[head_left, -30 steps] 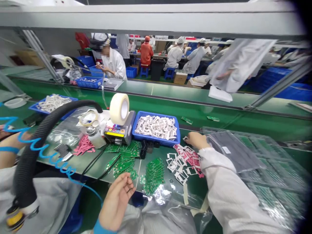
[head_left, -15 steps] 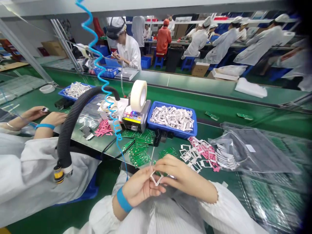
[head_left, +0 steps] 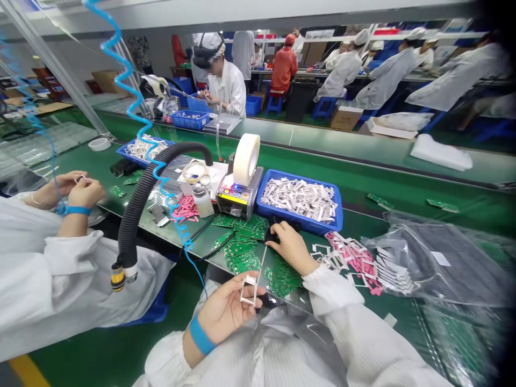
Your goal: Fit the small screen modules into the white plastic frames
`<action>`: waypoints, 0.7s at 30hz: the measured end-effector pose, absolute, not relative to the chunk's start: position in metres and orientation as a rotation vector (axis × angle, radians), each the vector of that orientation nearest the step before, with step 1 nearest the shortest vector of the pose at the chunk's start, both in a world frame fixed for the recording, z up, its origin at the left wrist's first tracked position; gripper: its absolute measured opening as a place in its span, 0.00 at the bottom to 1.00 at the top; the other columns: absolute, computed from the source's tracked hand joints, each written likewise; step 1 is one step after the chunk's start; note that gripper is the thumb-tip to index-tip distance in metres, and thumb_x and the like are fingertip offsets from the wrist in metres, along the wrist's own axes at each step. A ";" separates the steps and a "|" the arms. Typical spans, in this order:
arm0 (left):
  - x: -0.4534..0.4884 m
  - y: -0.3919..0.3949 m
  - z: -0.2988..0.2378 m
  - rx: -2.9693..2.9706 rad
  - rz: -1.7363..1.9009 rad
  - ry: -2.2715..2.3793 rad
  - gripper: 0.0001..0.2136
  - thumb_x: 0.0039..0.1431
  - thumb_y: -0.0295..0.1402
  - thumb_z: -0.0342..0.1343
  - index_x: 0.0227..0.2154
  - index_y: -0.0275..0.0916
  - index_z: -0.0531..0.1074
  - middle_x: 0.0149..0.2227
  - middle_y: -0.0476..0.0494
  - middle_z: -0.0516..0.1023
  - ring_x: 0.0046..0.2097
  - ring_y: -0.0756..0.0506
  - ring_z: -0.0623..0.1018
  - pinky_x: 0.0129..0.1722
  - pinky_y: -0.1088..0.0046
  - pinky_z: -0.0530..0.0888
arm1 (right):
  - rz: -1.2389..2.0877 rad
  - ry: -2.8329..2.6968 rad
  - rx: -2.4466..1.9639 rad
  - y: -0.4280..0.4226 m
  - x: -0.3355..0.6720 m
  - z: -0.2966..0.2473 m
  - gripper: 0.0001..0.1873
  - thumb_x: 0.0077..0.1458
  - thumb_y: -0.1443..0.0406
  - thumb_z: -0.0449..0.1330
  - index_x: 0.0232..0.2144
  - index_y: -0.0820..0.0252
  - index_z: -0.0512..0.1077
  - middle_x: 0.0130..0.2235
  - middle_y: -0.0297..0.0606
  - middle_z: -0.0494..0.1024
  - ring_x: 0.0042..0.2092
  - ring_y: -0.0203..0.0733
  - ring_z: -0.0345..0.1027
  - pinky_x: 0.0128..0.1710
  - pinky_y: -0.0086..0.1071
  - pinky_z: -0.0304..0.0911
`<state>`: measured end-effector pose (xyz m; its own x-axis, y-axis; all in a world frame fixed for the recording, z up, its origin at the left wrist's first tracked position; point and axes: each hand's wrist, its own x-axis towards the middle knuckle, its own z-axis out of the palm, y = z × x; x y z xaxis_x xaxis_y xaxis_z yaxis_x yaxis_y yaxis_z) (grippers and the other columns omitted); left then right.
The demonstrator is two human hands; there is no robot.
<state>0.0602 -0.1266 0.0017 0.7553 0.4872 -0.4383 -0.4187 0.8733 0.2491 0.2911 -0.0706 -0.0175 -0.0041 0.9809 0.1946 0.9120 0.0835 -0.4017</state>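
My left hand, palm up above my lap, pinches a small white rectangular frame between thumb and fingers. Out on the bench, my right hand has its fingers curled at a small black part just in front of the blue tray; the fingertips partly cover it. Green circuit boards lie in loose piles left of this hand and more circuit boards lie below it. White frames and pink strips are scattered to its right.
Many white frames fill the tray. Beside it stands a tape dispenser with a tape roll. A black hose and a coiled blue air line hang at left. A co-worker's hands work there. Plastic bags lie right.
My right hand has left the white frame and moved forward to the black part by the tray. My left hand keeps the frame, now turned more upright. The view has shifted left.
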 end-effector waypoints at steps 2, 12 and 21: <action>0.054 -0.125 0.004 0.135 0.512 0.530 0.12 0.55 0.29 0.52 0.42 0.35 0.70 0.33 0.39 0.81 0.30 0.48 0.79 0.30 0.76 0.73 | 0.199 -1.958 -1.863 -0.069 0.294 -0.021 0.05 0.51 0.64 0.60 0.33 0.57 0.71 0.36 0.40 0.72 0.39 0.45 0.68 0.35 0.34 0.62; -0.060 -0.112 -0.035 -0.036 1.128 0.921 0.12 0.57 0.19 0.48 0.44 0.25 0.69 0.36 0.30 0.79 0.35 0.44 0.80 0.36 0.70 0.75 | 0.424 -1.791 -1.582 -0.073 0.270 0.049 0.13 0.51 0.54 0.57 0.31 0.56 0.74 0.31 0.36 0.78 0.31 0.42 0.71 0.32 0.34 0.64; -0.160 -0.115 -0.066 -0.003 1.443 1.158 0.16 0.53 0.16 0.50 0.44 0.33 0.70 0.32 0.41 0.79 0.34 0.47 0.80 0.35 0.73 0.75 | 1.960 -1.708 -1.334 -0.041 0.001 0.002 0.09 0.57 0.63 0.57 0.37 0.65 0.70 0.35 0.35 0.74 0.33 0.34 0.69 0.34 0.32 0.68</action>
<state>-0.1604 -0.1146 -0.0659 -0.2756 0.7483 -0.6033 -0.7507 0.2244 0.6213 0.0006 -0.0413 0.0021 -0.5642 0.6735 -0.4776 0.3809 -0.3009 -0.8743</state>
